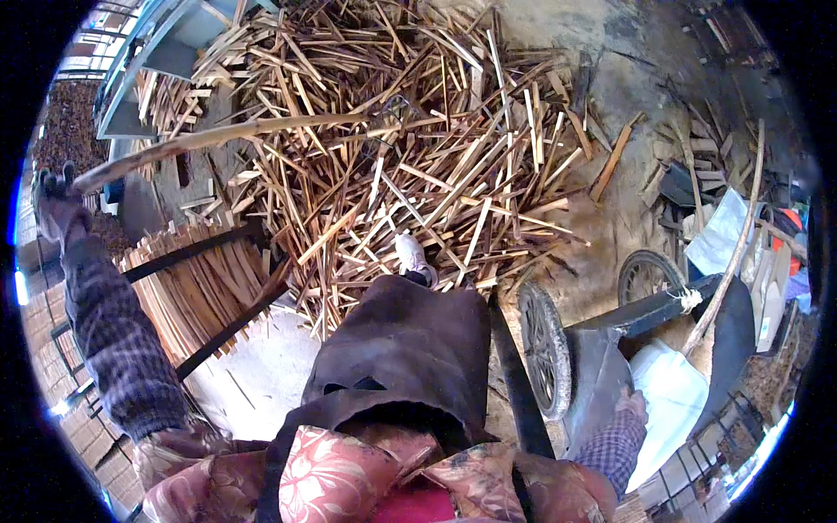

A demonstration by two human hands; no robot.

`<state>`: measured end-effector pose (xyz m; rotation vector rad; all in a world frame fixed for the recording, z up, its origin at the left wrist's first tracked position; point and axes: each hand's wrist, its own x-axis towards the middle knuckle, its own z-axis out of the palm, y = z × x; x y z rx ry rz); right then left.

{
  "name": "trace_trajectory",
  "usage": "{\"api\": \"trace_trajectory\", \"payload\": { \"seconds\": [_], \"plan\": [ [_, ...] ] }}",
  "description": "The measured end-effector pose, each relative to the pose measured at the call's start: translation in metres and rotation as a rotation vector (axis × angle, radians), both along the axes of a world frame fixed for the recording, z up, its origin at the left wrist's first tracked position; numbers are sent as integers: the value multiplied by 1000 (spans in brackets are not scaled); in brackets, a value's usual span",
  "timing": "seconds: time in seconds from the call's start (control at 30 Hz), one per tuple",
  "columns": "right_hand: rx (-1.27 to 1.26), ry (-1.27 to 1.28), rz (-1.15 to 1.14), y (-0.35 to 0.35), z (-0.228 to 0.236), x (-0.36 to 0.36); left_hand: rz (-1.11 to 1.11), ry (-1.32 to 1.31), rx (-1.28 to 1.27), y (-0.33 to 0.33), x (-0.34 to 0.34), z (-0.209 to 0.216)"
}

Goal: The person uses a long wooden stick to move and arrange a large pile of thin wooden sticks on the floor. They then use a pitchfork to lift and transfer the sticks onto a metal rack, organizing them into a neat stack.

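At the far left, my gloved left hand (59,205) is closed round the near end of a long wooden handle (218,135). The handle reaches across to the pile of wood strips (418,166), where its far end shows dark metal prongs that are hard to make out. Low on the right, my right hand (632,405) is on the grey side (597,366) of a wheeled cart, its fingers curled at the edge. A white sack (671,383) lies inside the cart beside that hand.
My white shoe (411,254) is at the pile's near edge. Stacked wood slats (196,283) sit in a dark metal frame at the left. Cart wheels (545,349) stand right of my apron (401,349). A long stick (732,244) leans on the cart. A light-blue metal frame (131,87) stands far left.
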<state>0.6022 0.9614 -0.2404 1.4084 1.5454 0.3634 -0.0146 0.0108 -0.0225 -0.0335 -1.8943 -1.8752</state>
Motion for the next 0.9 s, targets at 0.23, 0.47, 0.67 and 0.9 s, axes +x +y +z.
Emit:
{"api": "trace_trajectory", "payload": {
  "seconds": [0.23,0.47,0.67,0.9],
  "plan": [
    [41,-108,-215,1,1,-24,90,132,-172,133,-11,-43],
    [19,-90,-158,-23,-8,-51,172,232,-315,168,-3,-57],
    [25,-2,-93,-39,-25,-79,256,315,-377,183,17,-63],
    [40,240,8,-90,-48,-150,339,398,-366,225,4,-65]
  ]
}}
